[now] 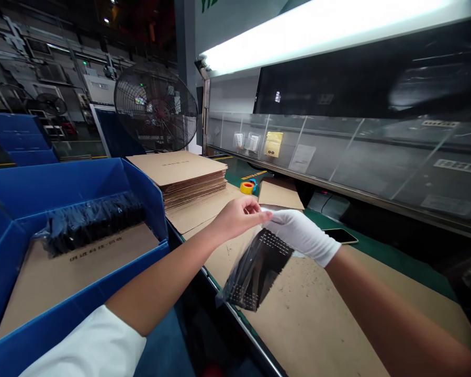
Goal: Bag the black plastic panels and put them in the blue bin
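Note:
A clear plastic bag (241,262) with a black slotted part (272,264) inside hangs tilted over the near edge of the bench. My left hand (243,213), bare, pinches the bag's upper end with thumb and fingers together. Against it, my right hand (294,230) in a white glove is closed on the same upper end; its fingertips are partly hidden. In the blue bin (141,180) at the left, a row of bagged black parts (94,222) lies on a printed cardboard sheet (74,277).
Stacked cardboard sheets (180,170) stand behind my left hand. Yellow tape (247,187) sits at the back, and a phone (340,236) lies right of my glove. Cardboard (317,314) covers the bench front. A clear-fronted shelf (329,146) overhangs the back; a fan (157,107) stands beyond.

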### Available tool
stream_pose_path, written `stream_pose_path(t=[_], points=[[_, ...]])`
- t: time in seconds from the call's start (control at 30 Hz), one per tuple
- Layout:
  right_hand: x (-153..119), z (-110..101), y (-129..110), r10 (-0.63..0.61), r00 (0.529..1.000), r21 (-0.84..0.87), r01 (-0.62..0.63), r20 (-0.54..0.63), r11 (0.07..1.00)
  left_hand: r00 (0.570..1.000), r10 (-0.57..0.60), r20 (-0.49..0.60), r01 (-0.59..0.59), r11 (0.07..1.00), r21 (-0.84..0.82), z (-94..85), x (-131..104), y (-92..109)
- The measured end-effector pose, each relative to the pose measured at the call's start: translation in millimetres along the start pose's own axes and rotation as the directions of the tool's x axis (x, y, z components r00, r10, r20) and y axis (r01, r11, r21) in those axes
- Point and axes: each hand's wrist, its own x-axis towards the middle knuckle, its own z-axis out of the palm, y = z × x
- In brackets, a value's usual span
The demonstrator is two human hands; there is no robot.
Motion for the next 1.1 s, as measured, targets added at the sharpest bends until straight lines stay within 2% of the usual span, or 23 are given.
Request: stream_pose_path(t=[0.07,0.13,0.3,0.4,0.47,0.53,0.6,0.63,0.7,0.77,0.8,0.93,0.97,1.07,1.1], points=[[-1.0,-0.4,1.2,-0.018,0.999,-0.065,0.02,0.039,0.998,0.996,0.003,-0.09,0.011,0.988,0.151,0.8,-11.2,-9.2],[-3.8,-1.2,-0.3,-0.018,0.999,-0.118,0.023,0.048,0.993,0.994,-0.022,-0.11,0.045,0.975,0.219,4.4,-22.1,-16.8],[-11.0,-1.1,-7.7,0.042,0.999,-0.057,-0.041,0.01,0.998,0.988,-0.076,-0.134,0.092,0.989,0.112,14.1,-32.3,-25.8],[-13.6,-10.5,-14.2,0.134,0.991,0.113,-0.136,0.022,0.984,0.99,-0.087,-0.114,0.093,0.994,0.049,10.5,-29.3,-22.9],[-15.1,-22.7,-19.5,0.201,0.978,0.33,-0.175,-0.047,0.928,0.991,-0.097,-0.089,0.1,0.995,0.022,5.7,-27.0,-18.2],[-16.4,-34.5,-24.1,0.248,0.951,0.532,-0.115,-0.185,0.839,0.993,-0.091,-0.073,0.092,0.996,0.007,1.7,-25.8,-12.4],[-17.4,-40.5,-26.9,0.225,0.938,0.587,-0.028,-0.265,0.809,0.995,-0.084,-0.058,0.085,0.996,0.019,-0.7,-26.1,-6.7],[-17.4,-40.5,-27.3,0.181,0.951,0.563,-0.008,-0.252,0.826,0.995,-0.087,-0.048,0.089,0.995,0.037,-1.4,-26.8,-4.2],[-16.1,-36.4,-26.6,0.071,0.986,0.454,0.005,-0.15,0.891,0.995,-0.099,-0.014,0.099,0.992,0.08,-2.4,-29.1,-0.5],[-13.1,-31.8,-25.0,-0.008,0.998,0.33,0.027,-0.057,0.944,0.994,-0.102,0.034,0.098,0.99,0.102,-3.7,-32.2,1.4],[-11.3,-31.1,-24.7,-0.027,0.998,0.295,0.04,-0.048,0.955,0.993,-0.102,0.055,0.096,0.99,0.104,-4.5,-34.0,1.7],[-7.6,-39.5,-31.4,0.024,0.971,0.341,0.06,-0.237,0.938,0.988,-0.131,0.078,0.125,0.989,0.083,-6.7,-41.3,1.8],[-8.5,-42.3,-34.8,0.034,0.974,0.36,0.05,-0.225,0.932,0.987,-0.132,0.087,0.127,0.99,0.069,-6.8,-43.1,2.3],[-13.9,-47.9,-44.5,0.001,0.999,0.276,-0.014,0.045,0.961,0.987,-0.116,0.111,0.113,0.993,0.035,-6.1,-48.6,5.3],[-15.8,-49.4,-46.8,-0.002,0.996,0.227,-0.017,0.084,0.974,0.987,-0.114,0.112,0.111,0.993,0.035,-6.0,-50.2,6.7]])
